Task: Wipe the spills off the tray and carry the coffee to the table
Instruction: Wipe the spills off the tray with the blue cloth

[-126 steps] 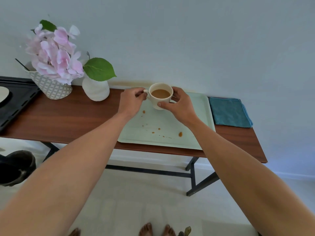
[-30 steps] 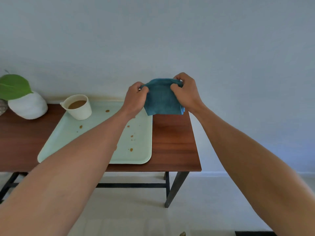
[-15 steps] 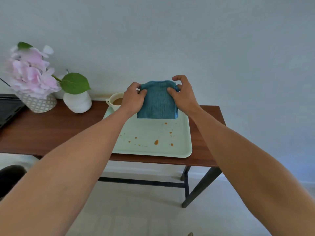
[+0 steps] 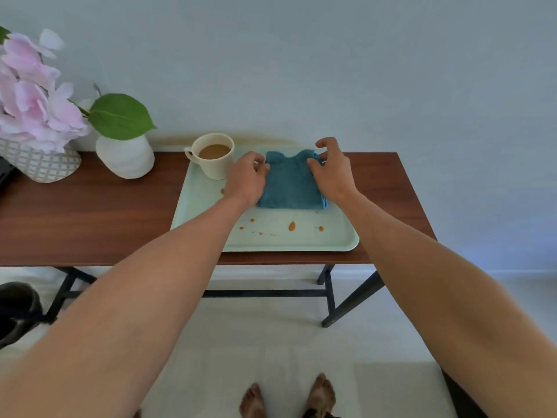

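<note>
Both grips, left hand (image 4: 247,179) and right hand (image 4: 331,173), pinch the folded teal terry cloth (image 4: 291,188) flat on the pale green plastic tray (image 4: 337,241); drag it towards the brown coffee drops (image 4: 291,226), clear of the cream ceramic cup (image 4: 214,155)

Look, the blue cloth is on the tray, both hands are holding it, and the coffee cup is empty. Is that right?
Not quite. The head view shows the coffee cup is not empty: it has light brown coffee in it. The rest is right: the blue cloth lies on the tray, with the left hand and right hand holding it.
</note>
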Available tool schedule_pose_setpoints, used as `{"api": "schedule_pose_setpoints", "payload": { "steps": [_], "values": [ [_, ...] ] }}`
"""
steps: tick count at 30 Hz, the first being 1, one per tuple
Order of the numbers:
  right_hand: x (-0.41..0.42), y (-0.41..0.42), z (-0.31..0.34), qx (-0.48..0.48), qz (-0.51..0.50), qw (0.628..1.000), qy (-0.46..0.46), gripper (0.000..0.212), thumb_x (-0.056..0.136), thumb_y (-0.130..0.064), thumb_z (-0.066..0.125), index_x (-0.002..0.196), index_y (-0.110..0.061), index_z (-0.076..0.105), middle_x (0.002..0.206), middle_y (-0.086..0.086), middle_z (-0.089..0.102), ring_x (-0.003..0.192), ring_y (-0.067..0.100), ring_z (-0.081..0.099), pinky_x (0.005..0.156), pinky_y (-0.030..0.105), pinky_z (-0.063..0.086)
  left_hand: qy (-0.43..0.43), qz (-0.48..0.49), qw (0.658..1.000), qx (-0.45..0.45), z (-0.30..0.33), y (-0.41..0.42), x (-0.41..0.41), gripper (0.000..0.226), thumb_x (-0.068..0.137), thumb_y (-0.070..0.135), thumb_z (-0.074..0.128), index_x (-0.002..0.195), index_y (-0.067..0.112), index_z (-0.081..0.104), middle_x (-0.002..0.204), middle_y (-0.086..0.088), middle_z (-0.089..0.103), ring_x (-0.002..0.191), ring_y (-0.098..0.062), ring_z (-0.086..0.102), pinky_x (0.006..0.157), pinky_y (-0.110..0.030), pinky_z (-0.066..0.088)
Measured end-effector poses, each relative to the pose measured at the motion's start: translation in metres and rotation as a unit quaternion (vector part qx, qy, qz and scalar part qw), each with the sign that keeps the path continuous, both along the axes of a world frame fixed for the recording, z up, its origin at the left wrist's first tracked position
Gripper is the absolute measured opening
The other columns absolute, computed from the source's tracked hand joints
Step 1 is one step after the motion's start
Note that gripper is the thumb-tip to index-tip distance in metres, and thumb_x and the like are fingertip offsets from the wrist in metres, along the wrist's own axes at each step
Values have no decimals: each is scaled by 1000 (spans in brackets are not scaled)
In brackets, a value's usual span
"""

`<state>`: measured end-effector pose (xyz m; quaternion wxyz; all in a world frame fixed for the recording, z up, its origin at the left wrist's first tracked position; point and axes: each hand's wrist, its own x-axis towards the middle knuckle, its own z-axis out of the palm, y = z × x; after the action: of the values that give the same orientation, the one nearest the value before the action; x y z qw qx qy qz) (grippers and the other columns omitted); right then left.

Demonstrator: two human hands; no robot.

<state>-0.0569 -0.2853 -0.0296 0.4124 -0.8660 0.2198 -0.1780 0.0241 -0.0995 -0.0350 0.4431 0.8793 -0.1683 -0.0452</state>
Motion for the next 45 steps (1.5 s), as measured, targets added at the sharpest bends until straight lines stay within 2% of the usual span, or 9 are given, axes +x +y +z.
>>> {"api": "schedule_pose_setpoints", "payload": {
  "steps": [4,7,10,17,20,24,29,37,45],
  "values": [
    [-1,17,-2,-163,-20,986,19,35,99,-22,54,134,-17,53,133,7,58,122,29,51,100,44,41,-162,-42,984,70,7,29,-11,28,103,35,54,117,16,70,105,2,72,90,-17,66,78,-37,55],
    [4,37,1,-185,5,983,9,34,100,-19,52,134,-12,56,132,9,60,122,30,52,103,44,42,-270,-45,957,99,10,63,-13,23,101,34,54,99,18,70,90,6,67,75,-15,60,62,-33,49],
    [14,58,1,-198,26,979,50,38,103,-23,48,138,-11,55,138,10,58,127,32,50,107,44,38,-303,-15,945,126,10,98,-8,16,97,28,58,94,16,69,88,4,66,78,-20,60,62,-36,50],
    [23,81,-26,-259,53,940,215,65,105,-53,26,160,-17,28,169,10,19,156,31,10,123,57,4,-197,14,957,214,-7,149,11,42,94,10,49,134,8,63,137,-11,61,121,-38,53,100,-50,44],
    [18,81,-36,-256,37,933,249,75,102,-63,15,164,-22,9,172,9,2,157,30,-5,120,60,-9,-152,7,968,198,-16,157,16,44,95,10,43,136,9,59,139,-11,60,130,-35,51,106,-51,41],
    [24,79,-35,-244,-9,927,286,78,100,-65,11,165,-23,2,172,10,-5,156,33,-11,119,62,-14,-87,-4,976,197,-26,161,23,54,102,16,35,155,20,43,160,-3,42,153,-21,26,125,-46,13],
    [48,94,-31,-247,22,921,299,77,98,-69,8,164,-30,-5,171,9,-12,155,38,-16,117,61,-18,-53,-13,983,177,-30,165,25,57,102,23,34,159,27,36,165,1,34,156,-15,16,127,-45,2],
    [33,92,-34,-310,163,904,245,60,102,-52,6,162,-45,0,172,-3,-4,157,30,-10,121,57,-14,-52,5,984,169,-29,160,22,58,102,22,32,159,25,35,165,-8,34,157,-17,15,127,-44,0],
    [47,87,-28,-290,80,911,284,61,104,-46,8,164,-36,-1,172,0,-6,156,34,-11,119,63,-13,-57,5,983,174,-31,161,23,58,101,24,33,159,26,36,163,-9,36,156,-17,15,127,-44,0]
  ]
}}
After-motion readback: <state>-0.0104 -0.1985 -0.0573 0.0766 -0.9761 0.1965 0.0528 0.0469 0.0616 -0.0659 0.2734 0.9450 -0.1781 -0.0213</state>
